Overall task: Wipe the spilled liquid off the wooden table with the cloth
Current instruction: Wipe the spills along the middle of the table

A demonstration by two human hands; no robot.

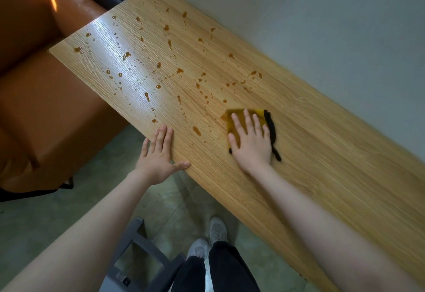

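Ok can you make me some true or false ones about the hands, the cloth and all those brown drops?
1. The right hand presses flat on the yellow cloth. True.
2. The left hand holds a cup. False: it rests open on the table edge and holds nothing.
3. The table is wiped clean. False: brown drops lie over much of it.
4. The cloth has a black edge. True.
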